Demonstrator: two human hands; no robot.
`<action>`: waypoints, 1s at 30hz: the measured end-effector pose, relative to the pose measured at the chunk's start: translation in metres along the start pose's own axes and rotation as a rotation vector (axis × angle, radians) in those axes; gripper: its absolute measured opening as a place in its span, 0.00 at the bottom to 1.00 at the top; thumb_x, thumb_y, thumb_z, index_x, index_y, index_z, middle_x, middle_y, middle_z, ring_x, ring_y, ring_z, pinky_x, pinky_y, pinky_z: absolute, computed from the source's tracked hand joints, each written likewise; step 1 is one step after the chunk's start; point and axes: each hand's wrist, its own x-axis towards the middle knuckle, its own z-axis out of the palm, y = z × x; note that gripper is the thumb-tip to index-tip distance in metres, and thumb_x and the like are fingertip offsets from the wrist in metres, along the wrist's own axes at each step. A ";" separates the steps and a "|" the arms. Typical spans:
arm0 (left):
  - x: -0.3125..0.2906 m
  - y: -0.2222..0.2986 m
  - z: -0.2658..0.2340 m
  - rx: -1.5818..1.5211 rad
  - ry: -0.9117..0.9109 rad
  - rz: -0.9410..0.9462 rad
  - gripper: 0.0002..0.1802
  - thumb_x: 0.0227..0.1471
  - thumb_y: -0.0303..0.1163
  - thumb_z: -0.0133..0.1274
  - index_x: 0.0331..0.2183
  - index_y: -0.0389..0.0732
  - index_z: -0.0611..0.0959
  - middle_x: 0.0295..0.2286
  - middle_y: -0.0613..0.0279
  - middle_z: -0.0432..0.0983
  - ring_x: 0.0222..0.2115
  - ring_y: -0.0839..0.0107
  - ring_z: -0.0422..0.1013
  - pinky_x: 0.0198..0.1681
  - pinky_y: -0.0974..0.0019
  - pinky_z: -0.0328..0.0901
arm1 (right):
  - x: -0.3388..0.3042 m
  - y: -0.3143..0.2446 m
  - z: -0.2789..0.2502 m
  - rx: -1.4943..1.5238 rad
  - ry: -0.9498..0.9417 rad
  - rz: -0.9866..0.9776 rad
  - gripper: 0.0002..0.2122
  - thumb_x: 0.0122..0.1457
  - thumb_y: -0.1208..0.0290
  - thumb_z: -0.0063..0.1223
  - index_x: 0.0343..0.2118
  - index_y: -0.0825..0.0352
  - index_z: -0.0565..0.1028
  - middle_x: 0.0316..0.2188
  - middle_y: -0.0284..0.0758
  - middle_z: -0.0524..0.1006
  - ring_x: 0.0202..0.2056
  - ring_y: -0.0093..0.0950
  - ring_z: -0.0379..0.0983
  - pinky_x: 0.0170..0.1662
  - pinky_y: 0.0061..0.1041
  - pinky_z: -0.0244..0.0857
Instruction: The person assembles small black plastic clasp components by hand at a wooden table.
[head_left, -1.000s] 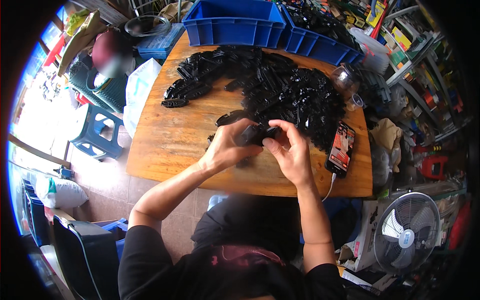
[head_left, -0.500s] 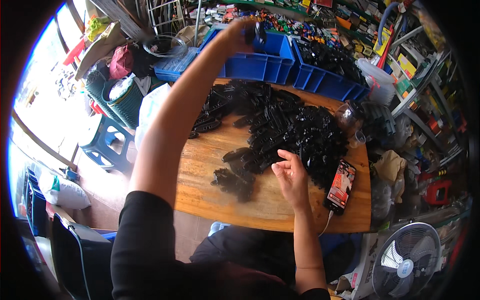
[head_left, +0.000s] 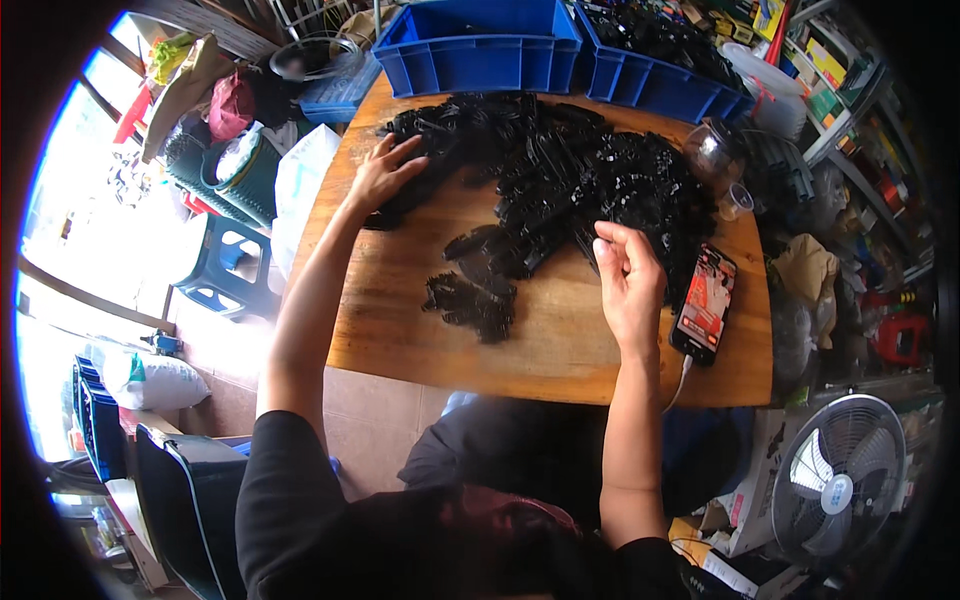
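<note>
A big heap of black plastic parts spreads over the wooden table; their exact kind is too small to tell. My left hand has its fingers spread over the heap's left end, with nothing visible in it. My right hand hovers at the heap's near right side, fingers loosely curled, thumb and forefinger slightly apart, and I see nothing between them. A smaller cluster of black parts lies on the tabletop between my two hands.
Behind the heap stand a blue crate and a second blue crate full of black parts. A phone with a cable lies right of my right hand. Clear plastic cups sit beyond it. A fan stands lower right, a stool left.
My left hand has come back from above the far blue crate to the heap's left end; the dark item it carried is gone. My right hand stays near the heap. The view has tilted down.
</note>
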 end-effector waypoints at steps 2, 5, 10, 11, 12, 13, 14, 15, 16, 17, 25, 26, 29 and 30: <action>-0.005 0.021 0.009 0.026 -0.045 0.240 0.35 0.48 0.62 0.44 0.53 0.55 0.70 0.55 0.38 0.52 0.56 0.43 0.51 0.58 0.50 0.48 | -0.001 0.002 0.009 0.019 0.008 0.012 0.07 0.55 0.78 0.50 0.37 0.69 0.74 0.30 0.37 0.75 0.28 0.26 0.71 0.31 0.22 0.66; -0.016 0.062 0.019 -0.036 -0.006 0.304 0.31 0.49 0.56 0.47 0.52 0.51 0.71 0.55 0.38 0.54 0.57 0.44 0.49 0.59 0.52 0.46 | -0.007 -0.002 0.022 -0.076 -0.245 -0.124 0.05 0.50 0.82 0.53 0.31 0.69 0.76 0.29 0.37 0.75 0.30 0.30 0.73 0.34 0.23 0.66; -0.034 0.090 -0.004 -0.347 0.239 0.403 0.22 0.47 0.41 0.55 0.45 0.47 0.77 0.50 0.46 0.65 0.53 0.51 0.57 0.56 0.56 0.53 | -0.023 -0.002 0.050 -0.304 -0.365 -0.434 0.05 0.46 0.83 0.52 0.27 0.69 0.75 0.27 0.35 0.72 0.31 0.35 0.70 0.34 0.30 0.65; -0.041 0.093 -0.016 -0.393 0.217 0.406 0.18 0.45 0.37 0.55 0.41 0.45 0.79 0.44 0.50 0.69 0.48 0.54 0.62 0.51 0.59 0.57 | -0.026 -0.003 0.049 -0.401 -0.395 -0.447 0.04 0.46 0.84 0.51 0.26 0.69 0.74 0.27 0.35 0.71 0.32 0.35 0.69 0.34 0.31 0.65; -0.047 0.098 -0.027 -0.438 0.195 0.410 0.14 0.43 0.33 0.56 0.37 0.43 0.81 0.39 0.54 0.74 0.43 0.57 0.67 0.47 0.61 0.61 | -0.028 -0.002 0.049 -0.405 -0.394 -0.447 0.04 0.46 0.84 0.51 0.26 0.69 0.74 0.27 0.35 0.71 0.32 0.35 0.69 0.34 0.31 0.65; -0.057 0.107 -0.037 -0.370 0.310 0.466 0.06 0.41 0.26 0.54 0.27 0.41 0.80 0.26 0.61 0.75 0.31 0.62 0.70 0.36 0.63 0.65 | -0.030 -0.003 0.051 -0.387 -0.378 -0.436 0.04 0.46 0.83 0.50 0.25 0.69 0.74 0.26 0.36 0.71 0.32 0.35 0.68 0.34 0.31 0.64; -0.066 0.111 -0.040 -0.368 0.312 0.464 0.06 0.41 0.26 0.54 0.27 0.41 0.80 0.26 0.61 0.75 0.31 0.62 0.70 0.36 0.63 0.65 | -0.031 -0.003 0.052 -0.371 -0.361 -0.420 0.03 0.46 0.83 0.50 0.25 0.69 0.73 0.26 0.36 0.70 0.31 0.35 0.68 0.34 0.32 0.64; -0.075 0.113 -0.042 -0.290 0.196 0.460 0.04 0.41 0.25 0.53 0.25 0.42 0.79 0.24 0.61 0.74 0.29 0.62 0.70 0.33 0.63 0.65 | -0.030 -0.003 0.052 -0.370 -0.362 -0.422 0.03 0.46 0.83 0.50 0.25 0.69 0.73 0.26 0.36 0.70 0.31 0.35 0.68 0.34 0.32 0.64; -0.085 0.116 -0.044 -0.212 0.079 0.455 0.02 0.41 0.25 0.51 0.23 0.42 0.78 0.21 0.61 0.72 0.28 0.63 0.70 0.31 0.62 0.66 | -0.029 -0.004 0.052 -0.366 -0.358 -0.391 0.04 0.46 0.83 0.50 0.26 0.69 0.72 0.26 0.36 0.70 0.32 0.36 0.68 0.35 0.32 0.64; -0.094 0.117 -0.039 -0.147 0.081 0.464 0.03 0.40 0.23 0.49 0.20 0.42 0.75 0.19 0.61 0.70 0.25 0.64 0.70 0.26 0.61 0.66 | -0.027 -0.005 0.053 -0.362 -0.354 -0.359 0.05 0.46 0.82 0.51 0.27 0.69 0.72 0.26 0.36 0.70 0.32 0.36 0.68 0.35 0.32 0.64; -0.118 0.132 -0.018 0.163 -0.006 0.449 0.15 0.42 0.34 0.55 0.36 0.41 0.79 0.29 0.59 0.69 0.35 0.60 0.68 0.37 0.60 0.65 | -0.033 -0.003 0.037 -0.397 -0.272 -0.250 0.09 0.44 0.82 0.54 0.31 0.68 0.72 0.26 0.38 0.70 0.34 0.38 0.68 0.37 0.33 0.64; -0.117 0.136 -0.019 0.156 -0.006 0.453 0.15 0.42 0.34 0.55 0.36 0.41 0.79 0.29 0.59 0.69 0.35 0.60 0.68 0.37 0.60 0.65 | -0.035 -0.002 0.034 -0.445 -0.277 -0.301 0.09 0.44 0.82 0.54 0.31 0.68 0.72 0.26 0.38 0.70 0.34 0.38 0.68 0.37 0.33 0.63; -0.113 0.137 -0.016 0.137 -0.027 0.478 0.15 0.43 0.33 0.55 0.36 0.42 0.79 0.28 0.60 0.69 0.35 0.61 0.67 0.38 0.59 0.64 | -0.035 -0.001 0.031 -0.444 -0.296 -0.261 0.07 0.47 0.82 0.53 0.31 0.68 0.71 0.27 0.39 0.70 0.33 0.38 0.67 0.37 0.33 0.63; -0.109 0.132 -0.012 0.202 -0.037 0.481 0.14 0.43 0.32 0.54 0.37 0.41 0.79 0.28 0.59 0.70 0.34 0.61 0.68 0.37 0.61 0.65 | -0.035 -0.001 0.030 -0.445 -0.304 -0.235 0.07 0.48 0.82 0.52 0.31 0.68 0.71 0.27 0.39 0.70 0.33 0.38 0.67 0.37 0.33 0.63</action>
